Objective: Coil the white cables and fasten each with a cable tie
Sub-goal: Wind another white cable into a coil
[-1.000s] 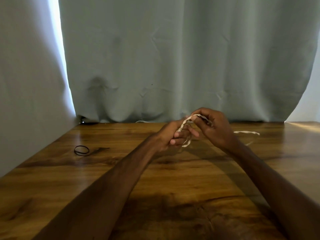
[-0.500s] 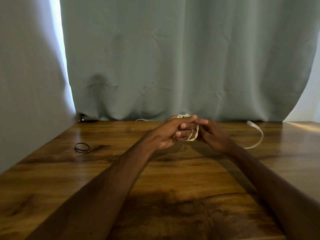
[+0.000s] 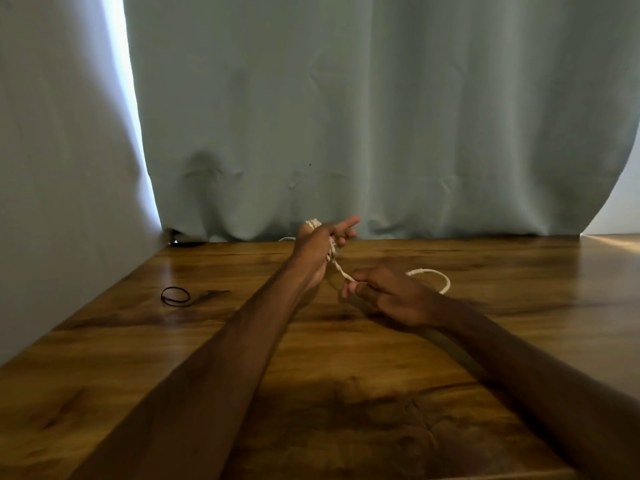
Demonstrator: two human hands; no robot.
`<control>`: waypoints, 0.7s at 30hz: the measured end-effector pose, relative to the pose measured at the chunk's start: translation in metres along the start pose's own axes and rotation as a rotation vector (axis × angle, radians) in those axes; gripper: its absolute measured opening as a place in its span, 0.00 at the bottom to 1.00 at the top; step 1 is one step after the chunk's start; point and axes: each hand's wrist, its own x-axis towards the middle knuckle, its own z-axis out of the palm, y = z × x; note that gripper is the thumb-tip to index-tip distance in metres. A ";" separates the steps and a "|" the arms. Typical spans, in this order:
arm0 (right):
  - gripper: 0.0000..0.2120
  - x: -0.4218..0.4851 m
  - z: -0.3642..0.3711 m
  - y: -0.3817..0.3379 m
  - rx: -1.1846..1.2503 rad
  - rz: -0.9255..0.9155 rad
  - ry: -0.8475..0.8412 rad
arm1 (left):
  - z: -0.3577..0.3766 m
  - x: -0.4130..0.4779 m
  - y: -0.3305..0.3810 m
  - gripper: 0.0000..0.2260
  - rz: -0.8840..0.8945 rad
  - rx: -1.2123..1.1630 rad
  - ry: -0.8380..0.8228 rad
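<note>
A white cable (image 3: 341, 270) is wound in loops around my left hand (image 3: 317, 249), which is raised above the wooden table (image 3: 242, 341) with its fingers pointing right. A taut stretch of the cable runs down from those loops to my right hand (image 3: 384, 294), which pinches it between thumb and fingers low over the table. Past my right hand the loose tail curves in an arc on the table. A black cable tie (image 3: 175, 296), looped in a ring, lies on the table to the left, apart from both hands.
A pale green curtain (image 3: 346, 116) hangs along the back edge of the table and down its left side. A short bit of another white cable (image 3: 286, 239) shows at the curtain's foot behind my left hand.
My right hand has moved down and toward me, drawing the cable taut from the loops. My left hand has lifted and its fingers have stretched out.
</note>
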 end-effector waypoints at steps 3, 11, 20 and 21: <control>0.13 0.001 -0.003 -0.008 -0.009 -0.024 0.026 | -0.011 0.011 -0.005 0.11 -0.007 0.012 0.049; 0.12 -0.010 -0.027 -0.023 0.267 -0.089 0.192 | -0.050 0.022 -0.034 0.20 0.093 0.529 0.195; 0.10 -0.014 -0.048 -0.010 0.282 -0.046 0.513 | -0.025 -0.002 -0.028 0.13 -0.029 0.601 -0.091; 0.10 -0.014 -0.049 -0.006 0.235 -0.023 0.564 | -0.022 -0.005 -0.027 0.14 -0.052 0.613 -0.141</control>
